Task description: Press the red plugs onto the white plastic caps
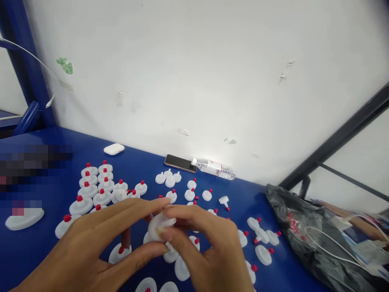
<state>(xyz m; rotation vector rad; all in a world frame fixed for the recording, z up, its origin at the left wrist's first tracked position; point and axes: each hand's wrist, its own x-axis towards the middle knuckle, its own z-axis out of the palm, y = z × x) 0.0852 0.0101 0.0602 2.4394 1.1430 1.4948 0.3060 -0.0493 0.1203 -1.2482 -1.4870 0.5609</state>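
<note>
A round white plastic lid with a thin spout (158, 227) is held between my two hands just above the blue table. My left hand (106, 239) closes on its left side, thumb below and fingers above. My right hand (209, 243) pinches it from the right, the thumb by the spout. No red tip shows on this spout; part of the lid is hidden by the fingers. Many similar lids with red tips, such as this one (80, 206), lie around my hands. A small group of lids with bare spouts (170, 181) sits farther back.
Along the white wall lie a white case (114, 149), a phone (176, 162) and a clear water bottle (209, 167). At right is a black plastic bag (279, 198) with small red pieces (293, 223). A blue post (39, 81) stands at left.
</note>
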